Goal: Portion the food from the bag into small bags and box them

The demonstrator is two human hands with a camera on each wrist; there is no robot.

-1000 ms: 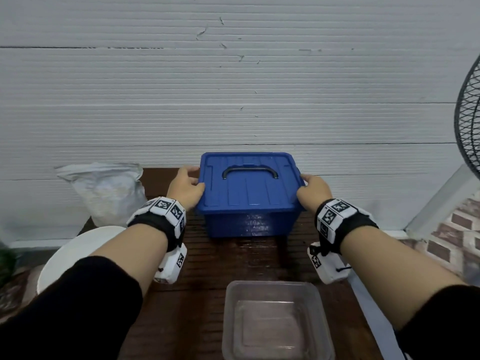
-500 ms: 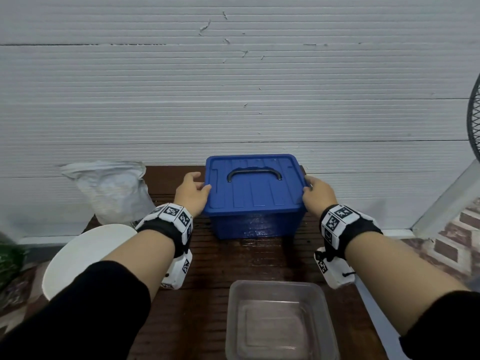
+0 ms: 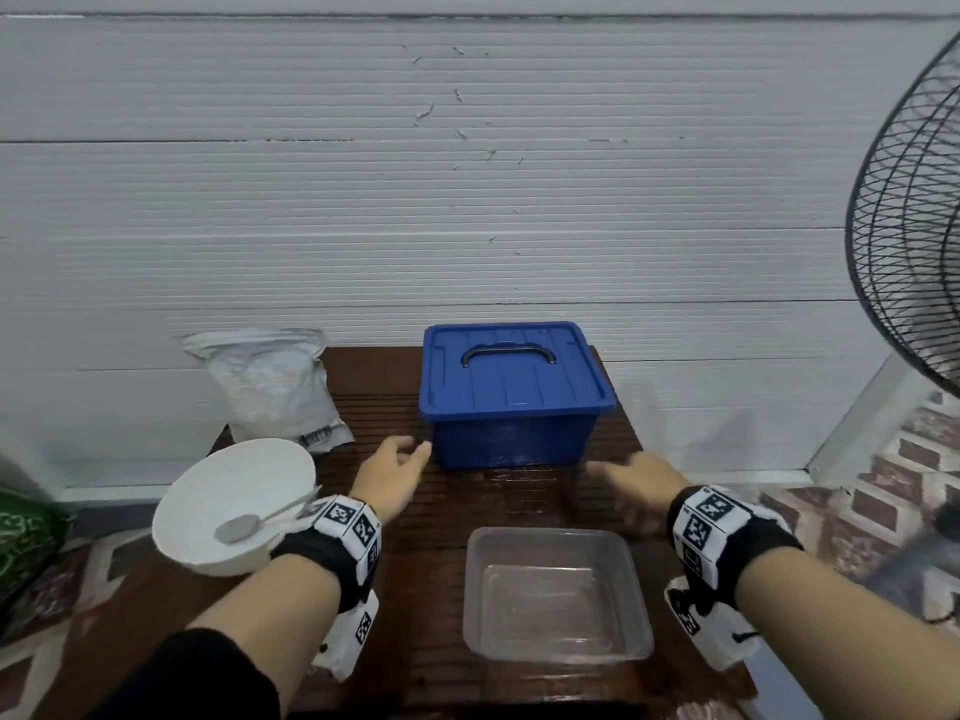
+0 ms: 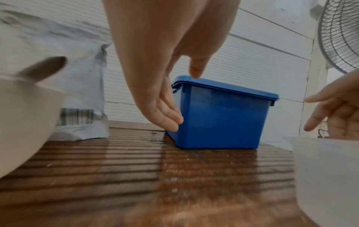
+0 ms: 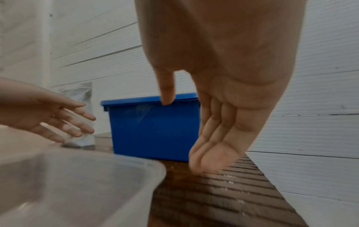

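Dim, even light; glare streaks the table (image 4: 174, 176); wrist views blur, edges bowed.

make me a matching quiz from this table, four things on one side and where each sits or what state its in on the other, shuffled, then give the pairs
Things
1. blue box
2. white bowl
3. clear tray
4. food bag

Places or states
A. nearest the person, in the middle, nothing in it
B. at the back left, standing against the wall
C. at the back middle, lid on, dark handle lying flat
D. at the left edge, a spoon inside

Pairs: 1-C, 2-D, 3-A, 4-B
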